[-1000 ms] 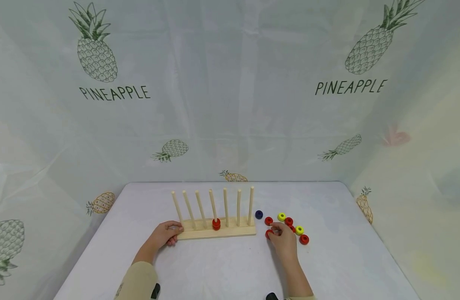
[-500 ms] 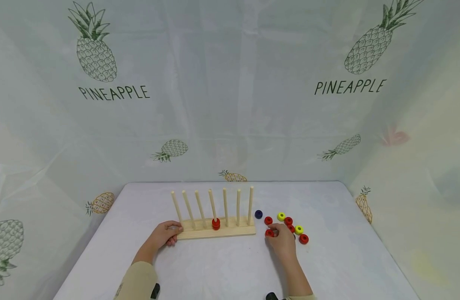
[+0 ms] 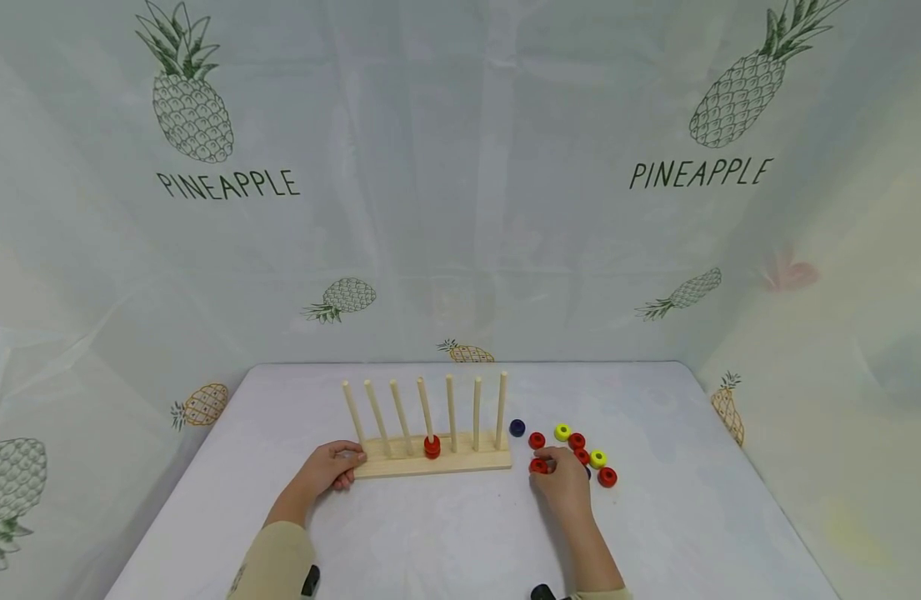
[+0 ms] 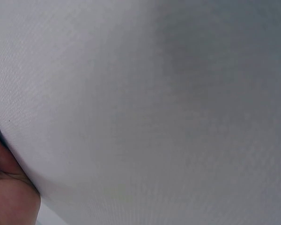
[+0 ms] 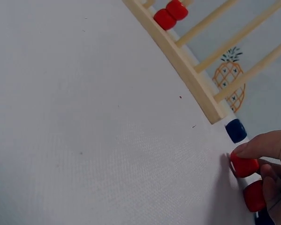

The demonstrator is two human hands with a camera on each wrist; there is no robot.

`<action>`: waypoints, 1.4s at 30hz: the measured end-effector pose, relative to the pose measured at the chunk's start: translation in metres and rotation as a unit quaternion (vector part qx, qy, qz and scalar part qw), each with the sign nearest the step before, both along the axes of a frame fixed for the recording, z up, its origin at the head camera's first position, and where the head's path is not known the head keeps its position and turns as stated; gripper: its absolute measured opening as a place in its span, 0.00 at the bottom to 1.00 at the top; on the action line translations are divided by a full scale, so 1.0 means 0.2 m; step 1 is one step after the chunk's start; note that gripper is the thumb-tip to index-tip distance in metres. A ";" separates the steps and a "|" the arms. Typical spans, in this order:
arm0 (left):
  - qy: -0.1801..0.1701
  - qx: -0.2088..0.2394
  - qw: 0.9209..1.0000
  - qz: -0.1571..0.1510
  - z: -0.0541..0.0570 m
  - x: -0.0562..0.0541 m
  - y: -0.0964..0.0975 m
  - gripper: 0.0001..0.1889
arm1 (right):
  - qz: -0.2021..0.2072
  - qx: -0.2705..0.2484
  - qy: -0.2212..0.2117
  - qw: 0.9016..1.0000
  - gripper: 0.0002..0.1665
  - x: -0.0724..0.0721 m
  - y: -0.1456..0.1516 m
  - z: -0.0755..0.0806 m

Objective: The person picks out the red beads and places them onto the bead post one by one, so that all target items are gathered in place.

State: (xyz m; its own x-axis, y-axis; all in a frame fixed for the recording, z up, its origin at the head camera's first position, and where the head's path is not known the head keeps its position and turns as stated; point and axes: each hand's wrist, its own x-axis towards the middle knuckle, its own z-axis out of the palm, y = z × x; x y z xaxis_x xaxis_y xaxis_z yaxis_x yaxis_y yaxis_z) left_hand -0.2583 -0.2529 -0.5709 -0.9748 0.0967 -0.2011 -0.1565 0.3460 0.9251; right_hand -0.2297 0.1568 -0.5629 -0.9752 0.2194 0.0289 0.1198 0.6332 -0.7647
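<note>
A pale wooden peg rack [image 3: 434, 466] stands on the table with a row of upright pegs. Two red beads [image 3: 432, 447] are stacked on its middle peg. My left hand [image 3: 330, 466] grips the rack's left end, thumb on top of the base; only part of that hand [image 4: 11, 194] shows at the left wrist view's edge. To the right of the rack, my right hand [image 3: 568, 483] pinches a red bead [image 3: 538, 466] low over the table. In the right wrist view the thumb lies against a red bead [image 5: 244, 166], and the other fingertips are partly hidden.
Loose beads lie around my right hand: a dark blue bead [image 3: 517, 427], a yellow bead [image 3: 563, 432], another yellow bead [image 3: 598, 459] and several red ones, including a red bead [image 3: 607, 477] at the right. A pineapple-print sheet [image 3: 460, 208] hangs behind the table.
The fingers of my right hand have shifted slightly around the red bead, which shows more. A dark blue bead now peeks out beside that hand. My left hand stays on the rack.
</note>
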 end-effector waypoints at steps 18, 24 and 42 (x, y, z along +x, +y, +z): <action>0.001 0.010 1.000 -0.001 -0.02 0.01 -0.02 0.20 | 0.033 -0.051 0.024 0.998 0.20 0.02 -0.04 0.13; -0.005 0.016 1.000 -0.004 -0.01 0.01 -0.02 0.21 | 0.055 -0.062 0.056 0.995 0.18 0.06 -0.09 0.16; 0.005 0.010 1.000 0.001 -0.03 0.00 -0.01 0.20 | 0.142 -0.107 0.137 0.974 0.13 0.12 -0.23 0.28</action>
State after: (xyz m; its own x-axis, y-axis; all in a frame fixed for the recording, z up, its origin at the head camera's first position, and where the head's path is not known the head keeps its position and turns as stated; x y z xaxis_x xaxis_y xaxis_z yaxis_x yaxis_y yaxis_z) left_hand -0.2590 -0.2558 -0.5773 -0.9770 0.0990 -0.1889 -0.1472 0.3277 0.9332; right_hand -0.2052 0.1109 -0.5069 -0.9597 -0.0289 0.2796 -0.2642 0.4327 -0.8620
